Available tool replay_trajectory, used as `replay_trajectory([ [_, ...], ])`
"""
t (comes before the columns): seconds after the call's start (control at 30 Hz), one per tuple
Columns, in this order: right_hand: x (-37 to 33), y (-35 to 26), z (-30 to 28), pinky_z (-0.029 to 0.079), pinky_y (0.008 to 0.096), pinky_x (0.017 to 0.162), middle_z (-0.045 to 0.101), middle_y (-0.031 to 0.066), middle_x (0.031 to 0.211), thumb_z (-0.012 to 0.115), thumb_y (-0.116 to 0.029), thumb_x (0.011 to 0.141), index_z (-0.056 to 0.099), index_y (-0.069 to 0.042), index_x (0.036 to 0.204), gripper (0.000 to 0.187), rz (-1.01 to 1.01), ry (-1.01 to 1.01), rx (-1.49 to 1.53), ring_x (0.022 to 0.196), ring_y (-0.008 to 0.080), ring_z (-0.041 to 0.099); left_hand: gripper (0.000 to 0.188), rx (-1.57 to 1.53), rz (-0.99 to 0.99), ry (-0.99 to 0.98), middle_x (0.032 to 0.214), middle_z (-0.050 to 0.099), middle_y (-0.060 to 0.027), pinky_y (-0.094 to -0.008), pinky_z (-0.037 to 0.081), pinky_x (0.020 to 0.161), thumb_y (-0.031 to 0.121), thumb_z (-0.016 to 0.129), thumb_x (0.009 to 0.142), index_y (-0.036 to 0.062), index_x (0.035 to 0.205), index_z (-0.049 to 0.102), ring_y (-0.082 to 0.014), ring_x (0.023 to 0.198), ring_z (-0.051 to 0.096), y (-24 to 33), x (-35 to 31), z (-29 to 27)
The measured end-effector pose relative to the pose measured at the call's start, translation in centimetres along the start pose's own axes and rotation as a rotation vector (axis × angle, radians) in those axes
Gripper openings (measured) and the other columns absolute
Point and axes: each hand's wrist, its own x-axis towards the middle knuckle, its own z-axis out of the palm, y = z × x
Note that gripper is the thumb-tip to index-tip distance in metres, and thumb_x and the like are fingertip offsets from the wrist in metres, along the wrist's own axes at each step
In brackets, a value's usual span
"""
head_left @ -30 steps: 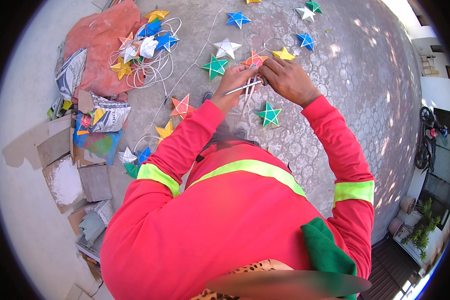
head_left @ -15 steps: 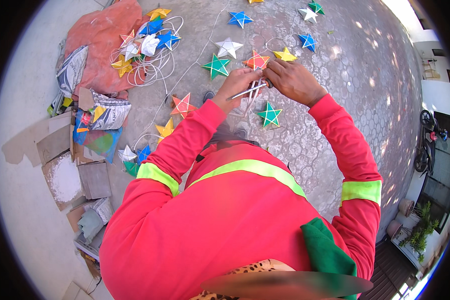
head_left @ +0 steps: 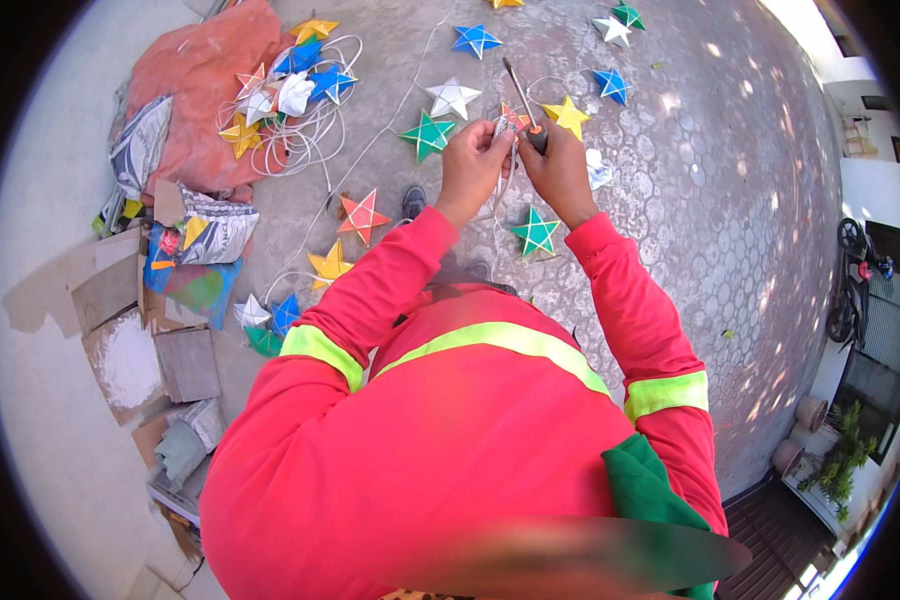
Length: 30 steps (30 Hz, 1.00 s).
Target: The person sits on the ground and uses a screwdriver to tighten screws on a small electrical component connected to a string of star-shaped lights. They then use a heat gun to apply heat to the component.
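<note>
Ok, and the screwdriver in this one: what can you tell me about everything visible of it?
The screwdriver has a long, thin, metallic-looking shaft and a dark handle with orange where it meets the shaft. The person's right grip is closed around the handle, hiding part of it. The shaft points away from the body, slanting slightly left, with its tip apparently touching nothing. The tip's shape is too small to tell.

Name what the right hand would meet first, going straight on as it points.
Likely the red star, just beyond the right hand in view; depth is unclear, so the hand might pass above.
</note>
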Motion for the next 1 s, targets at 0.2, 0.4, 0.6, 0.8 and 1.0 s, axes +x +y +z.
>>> replay_trajectory([
  [0.2, -0.9, 0.4, 0.4, 0.039, 0.0246, 0.047, 0.059, 0.0000, 0.069, 0.063, -0.017, 0.096, 0.063, -0.005, 0.097, 0.013, 0.867, -0.190, 1.005, 0.055, 0.0098, 0.056, 0.015, 0.436, 0.475, 0.033, 0.081, 0.071, -0.0053, -0.0284, 0.050, 0.056, 0.012, 0.069, 0.096, -0.0005, 0.104, 0.066, -0.0077, 0.066, 0.064, -2.5, -0.2, 0.1],
  [0.4, -0.5, -0.3, -1.3, 0.044, 0.0245, 0.052, 0.064, 0.0051, 0.077, 0.066, -0.015, 0.096, 0.067, 0.000, 0.102, 0.016, 0.726, -0.205, 0.850, 0.058, 0.0099, 0.058, 0.020, -0.116, 0.034, -0.070, 0.093, 0.074, -0.0060, -0.0272, 0.054, 0.067, 0.017, 0.062, 0.102, 0.0000, 0.112, 0.066, -0.0103, 0.076, 0.067, -2.1, 0.8, 0.1],
  [0.6, -0.3, -0.1, -1.6, 0.055, 0.0345, 0.069, 0.072, 0.0080, 0.101, 0.071, -0.007, 0.091, 0.070, -0.003, 0.111, 0.021, -0.090, 0.125, 0.139, 0.082, 0.0218, 0.071, 0.025, -0.268, -0.225, -0.143, 0.096, 0.073, -0.0062, -0.0287, 0.056, 0.070, 0.022, 0.057, 0.105, 0.0029, 0.120, 0.065, -0.0130, 0.079, 0.068, -0.5, 0.7, -0.3],
  [0.8, 0.6, 0.8, -2.6, 0.052, 0.0414, 0.077, 0.065, 0.0091, 0.097, 0.073, -0.003, 0.080, 0.069, -0.010, 0.103, 0.025, -0.304, -0.003, -0.084, 0.094, 0.0335, 0.064, 0.024, -0.272, -0.274, -0.169, 0.096, 0.072, -0.0057, -0.0266, 0.054, 0.069, 0.023, 0.058, 0.105, 0.0029, 0.116, 0.065, -0.0115, 0.079, 0.066, 0.2, 0.9, 0.2],
  [1.0, 1.4, 0.7, -3.6, 0.053, 0.0404, 0.074, 0.065, 0.0047, 0.093, 0.073, -0.008, 0.081, 0.070, -0.014, 0.097, 0.017, -0.323, 0.024, -0.142, 0.090, 0.0284, 0.065, 0.016, -0.195, -0.072, -0.248, 0.093, 0.073, -0.0035, -0.0238, 0.051, 0.065, 0.011, 0.061, 0.101, 0.0018, 0.114, 0.066, -0.0083, 0.076, 0.065, 1.1, 1.0, 0.5],
])
